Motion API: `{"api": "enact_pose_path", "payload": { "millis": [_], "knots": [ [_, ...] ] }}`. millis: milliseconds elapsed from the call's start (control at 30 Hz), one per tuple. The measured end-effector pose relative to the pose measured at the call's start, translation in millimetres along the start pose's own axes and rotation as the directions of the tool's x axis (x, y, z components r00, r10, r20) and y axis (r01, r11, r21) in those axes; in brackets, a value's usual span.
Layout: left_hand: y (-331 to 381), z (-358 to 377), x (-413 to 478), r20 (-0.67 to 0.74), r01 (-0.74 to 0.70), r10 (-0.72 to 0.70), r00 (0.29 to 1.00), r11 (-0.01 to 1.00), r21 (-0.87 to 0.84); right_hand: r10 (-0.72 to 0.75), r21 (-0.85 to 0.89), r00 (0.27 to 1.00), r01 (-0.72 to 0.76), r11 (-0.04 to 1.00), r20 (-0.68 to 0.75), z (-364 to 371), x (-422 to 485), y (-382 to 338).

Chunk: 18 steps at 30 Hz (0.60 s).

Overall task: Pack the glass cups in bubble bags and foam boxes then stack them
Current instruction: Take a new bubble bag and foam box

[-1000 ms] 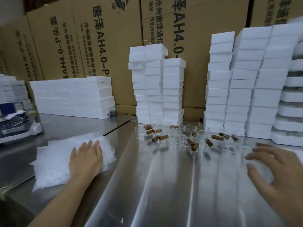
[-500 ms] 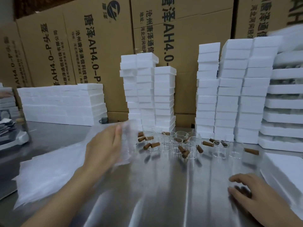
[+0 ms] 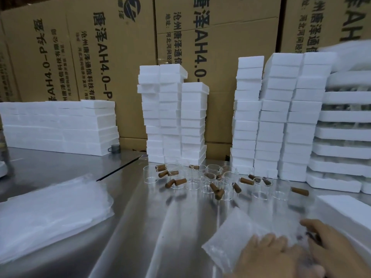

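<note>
Low at the right, my left hand (image 3: 269, 255) holds one clear bubble bag (image 3: 234, 233) by its near end, just above the steel table. My right hand (image 3: 333, 249) is close beside it, its fingers curled round a small glass cup (image 3: 312, 237) with something dark in it at the bag's edge; the cup is blurred. Several empty glass cups (image 3: 208, 181) stand mid-table among scattered brown corks (image 3: 180, 181). A pile of bubble bags (image 3: 50, 215) lies on the left. Stacks of white foam boxes (image 3: 174, 117) rise behind the cups.
More foam box stacks (image 3: 277, 117) and foam trays (image 3: 341, 137) fill the right, with a low foam block (image 3: 58, 127) at back left. Printed cardboard cartons (image 3: 210, 47) wall the back. A flat foam piece (image 3: 345, 209) lies at the near right.
My left hand lifted a bubble bag off the left pile and carried it to the lower right, beside my right hand. The right hand stayed low on the right and closed its fingers.
</note>
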<state>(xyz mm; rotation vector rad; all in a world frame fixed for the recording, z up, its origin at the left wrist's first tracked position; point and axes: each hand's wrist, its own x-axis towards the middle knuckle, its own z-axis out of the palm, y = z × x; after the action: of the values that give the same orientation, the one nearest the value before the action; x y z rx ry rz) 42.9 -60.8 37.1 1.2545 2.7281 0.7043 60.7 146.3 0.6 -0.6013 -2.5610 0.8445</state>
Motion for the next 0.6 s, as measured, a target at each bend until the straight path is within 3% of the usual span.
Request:
{"api": "enact_pose_path", "payload": {
  "millis": [100,167,267,367,467,533,600],
  "knots": [
    [-9.0,1.7,7.6,-0.096,-0.132,0.146,0.985,0.982,0.135,0.024,0.129,0.999,-0.02,0.991,-0.028,-1.4,0.6,0.5],
    [-30.9,-6.1,6.7,-0.255,-0.016,0.053,0.966,0.989,0.146,0.055,0.189,0.998,-0.048,0.981,-0.031,-6.7,-3.3,-7.4],
    [-69.0,-15.5,4.8,-0.266,0.154,-0.115,0.957,0.98,0.129,0.058,0.311,0.998,-0.051,0.949,-0.015,-11.9,-15.6,-19.4],
    [-84.5,-27.7,7.9,-0.206,0.329,-0.324,0.923,0.944,-0.012,-0.01,0.33,0.999,-0.005,0.944,0.045,-11.3,-19.4,-21.6],
    [-95.1,-33.6,10.8,-0.101,0.393,-0.414,0.905,0.903,-0.175,-0.074,0.27,0.994,0.049,0.962,0.085,-10.3,-19.8,-18.5],
    [-98.2,-36.4,13.3,-0.065,0.393,-0.432,0.899,0.864,-0.315,-0.092,0.29,0.995,0.095,0.952,-0.024,-13.5,-20.2,-20.6],
    [-102.0,-35.8,16.3,-0.118,0.357,-0.446,0.887,0.826,-0.437,-0.106,0.295,0.986,0.139,0.945,-0.126,-16.4,-20.4,-25.6]
  ]
}}
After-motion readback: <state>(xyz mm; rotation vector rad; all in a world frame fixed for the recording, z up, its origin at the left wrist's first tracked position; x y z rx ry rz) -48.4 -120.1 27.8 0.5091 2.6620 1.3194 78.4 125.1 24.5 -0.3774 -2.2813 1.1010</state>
